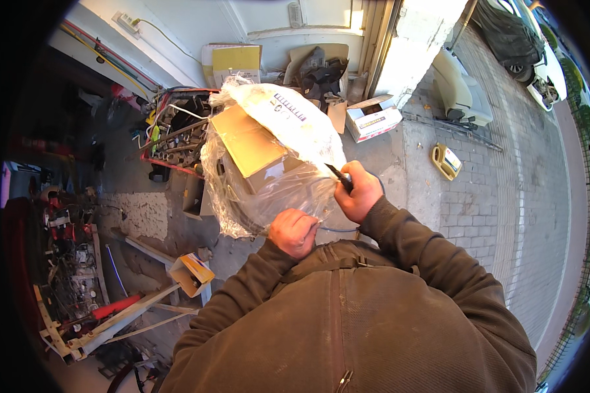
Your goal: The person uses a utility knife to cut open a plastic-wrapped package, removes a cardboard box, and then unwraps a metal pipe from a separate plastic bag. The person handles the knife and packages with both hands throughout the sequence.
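— What's that wrapping made of?
— Clear, glossy plastic film (269, 190), crinkled, over matt brown cardboard (248, 141).
— And the knife (340, 177)?
— Dark, matt handle; the material I cannot tell.
— The jacket (347, 327)?
— Brown cloth, dull and soft-looking. The paving (498, 196) is rough grey brick.

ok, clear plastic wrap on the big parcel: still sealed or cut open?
Cannot tell. The clear plastic wrap covers the cardboard; the right hand holds a dark knife against it; no cut visible.
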### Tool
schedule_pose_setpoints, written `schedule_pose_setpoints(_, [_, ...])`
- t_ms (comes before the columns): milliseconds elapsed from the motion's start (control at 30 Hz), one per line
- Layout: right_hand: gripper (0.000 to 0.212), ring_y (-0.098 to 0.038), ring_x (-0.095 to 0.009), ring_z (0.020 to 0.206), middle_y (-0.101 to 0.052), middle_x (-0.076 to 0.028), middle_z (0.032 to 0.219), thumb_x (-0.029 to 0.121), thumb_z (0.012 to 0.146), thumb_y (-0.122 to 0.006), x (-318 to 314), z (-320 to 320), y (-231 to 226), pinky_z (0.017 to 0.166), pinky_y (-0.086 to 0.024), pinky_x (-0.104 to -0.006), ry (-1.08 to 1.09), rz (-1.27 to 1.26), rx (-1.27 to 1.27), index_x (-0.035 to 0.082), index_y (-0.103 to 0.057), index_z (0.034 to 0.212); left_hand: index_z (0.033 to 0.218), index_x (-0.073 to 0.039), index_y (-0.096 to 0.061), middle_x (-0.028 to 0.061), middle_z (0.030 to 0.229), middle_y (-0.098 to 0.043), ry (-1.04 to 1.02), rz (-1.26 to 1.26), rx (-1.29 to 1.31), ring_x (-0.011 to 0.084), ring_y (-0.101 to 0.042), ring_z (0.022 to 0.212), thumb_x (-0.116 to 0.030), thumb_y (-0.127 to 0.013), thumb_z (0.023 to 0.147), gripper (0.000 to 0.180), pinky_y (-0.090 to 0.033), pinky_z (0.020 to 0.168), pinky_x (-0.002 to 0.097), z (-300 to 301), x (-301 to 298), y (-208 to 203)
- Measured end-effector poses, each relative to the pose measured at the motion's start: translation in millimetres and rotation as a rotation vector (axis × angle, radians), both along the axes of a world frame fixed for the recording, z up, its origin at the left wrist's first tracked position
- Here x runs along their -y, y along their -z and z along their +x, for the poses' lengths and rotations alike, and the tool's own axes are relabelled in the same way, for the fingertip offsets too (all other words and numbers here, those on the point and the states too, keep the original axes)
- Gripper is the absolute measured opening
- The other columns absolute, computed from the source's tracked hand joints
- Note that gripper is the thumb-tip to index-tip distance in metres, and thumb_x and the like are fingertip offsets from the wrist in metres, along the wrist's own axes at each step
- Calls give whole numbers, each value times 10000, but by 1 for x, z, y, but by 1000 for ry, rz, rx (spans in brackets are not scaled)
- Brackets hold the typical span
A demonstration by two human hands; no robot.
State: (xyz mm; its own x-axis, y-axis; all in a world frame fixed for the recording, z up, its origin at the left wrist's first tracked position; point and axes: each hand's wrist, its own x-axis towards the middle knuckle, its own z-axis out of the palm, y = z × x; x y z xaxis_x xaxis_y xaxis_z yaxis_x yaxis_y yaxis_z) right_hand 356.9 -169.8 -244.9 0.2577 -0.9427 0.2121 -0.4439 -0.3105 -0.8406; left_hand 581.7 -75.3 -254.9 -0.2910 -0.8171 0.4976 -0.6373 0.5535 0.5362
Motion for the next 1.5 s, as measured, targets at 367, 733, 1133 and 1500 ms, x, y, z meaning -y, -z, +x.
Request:
schedule_pose_setpoints(367, [277, -704, -268, 703, -699, -145, 767, 108, 877, -762, 58, -27, 34, 700, -582, -439, 235, 120, -29, 28, -596, 1083, 974, -63, -744, 107, 901, -703, 117, -58, 182, 337, -686, 803, -10, -818, 688, 300, -564, 703, 450, 32, -13, 12])
schedule_pose_setpoints(733, [261, -648, -122, 662, -630, -13, 842, 63, 980, -791, 27, -27, 9, 598, -553, -318, 89, 495, 488, 90, -549, 1073, 1273, 11, -736, 191, 1024, -764, -153, 418, -116, 333, -755, 887, -116, -767, 979, 322, -607, 802, 430, -8, 8, -39])
schedule_pose_setpoints(1133, [601, -632, -194, 725, -663, -61, 831, 293, 827, -1014, -10, 7, -3, 680, -541, -391, 255, 272, 117, 38, -553, 1117, 1351, -66, -764, 130, 1054, -721, -154, 98, 296, 383, -693, 1007, -85, -758, 888, 464, -608, 877, 501, -11, 63, -58])
schedule_pose_setpoints(1500, [280, -751, -352, 823, -745, -226, 876, 194, 967, -805, 7, 12, 20, 776, -573, -490, 350, 323, 193, 29, -622, 1099, 1237, -53, -692, 169, 993, -761, -216, 251, 542, 406, -749, 908, -252, -775, 991, 327, -607, 772, 530, 2, 64, -10])
